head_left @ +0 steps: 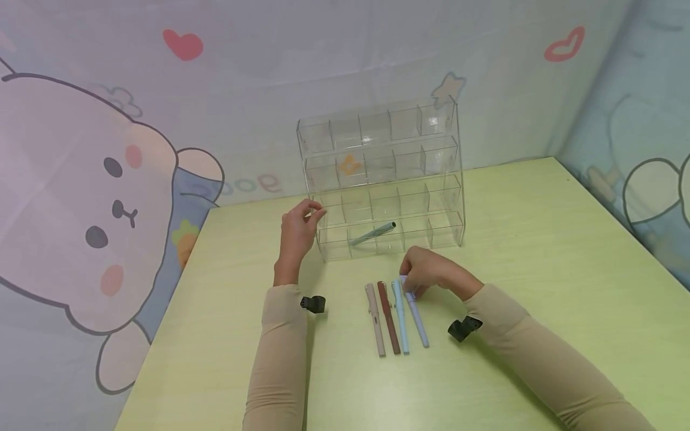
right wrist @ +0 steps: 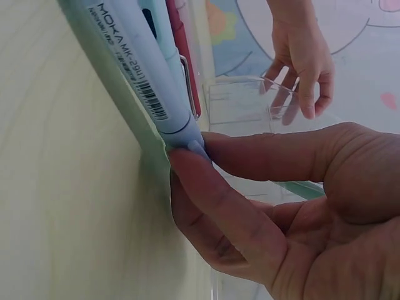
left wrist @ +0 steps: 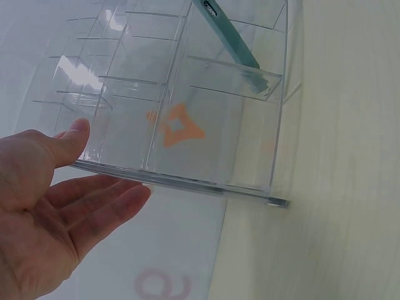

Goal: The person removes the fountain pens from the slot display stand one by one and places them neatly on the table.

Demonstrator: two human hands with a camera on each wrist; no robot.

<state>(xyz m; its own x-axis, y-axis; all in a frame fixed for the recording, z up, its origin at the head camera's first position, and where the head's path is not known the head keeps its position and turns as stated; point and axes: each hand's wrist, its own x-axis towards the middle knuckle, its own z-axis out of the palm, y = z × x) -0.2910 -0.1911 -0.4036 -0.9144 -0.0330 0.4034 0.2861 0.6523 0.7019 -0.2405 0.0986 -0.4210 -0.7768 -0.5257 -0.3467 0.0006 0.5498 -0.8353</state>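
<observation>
A clear, tiered rack [head_left: 460, 185] with small compartments stands at the back of the table. My left hand [head_left: 297, 233] holds its left side panel, thumb on the inner face and fingers [left wrist: 109, 215] on the outer face. A green pen [head_left: 372, 234] lies slanted in the lowest tier, its dark end raised to the right. In front of the rack, my right hand [head_left: 433, 269] pinches the upper end of a lavender pen [head_left: 418, 320] between thumb and fingers. Printed lettering and a barcode show on this pen in the right wrist view.
Left of the lavender pen lie a light blue pen [head_left: 401, 320], a dark red pen [head_left: 389, 318] and a greyish-beige pen [head_left: 375, 320], side by side. Behind the pale yellow-green table [head_left: 539, 335] hangs a printed curtain [head_left: 242, 90].
</observation>
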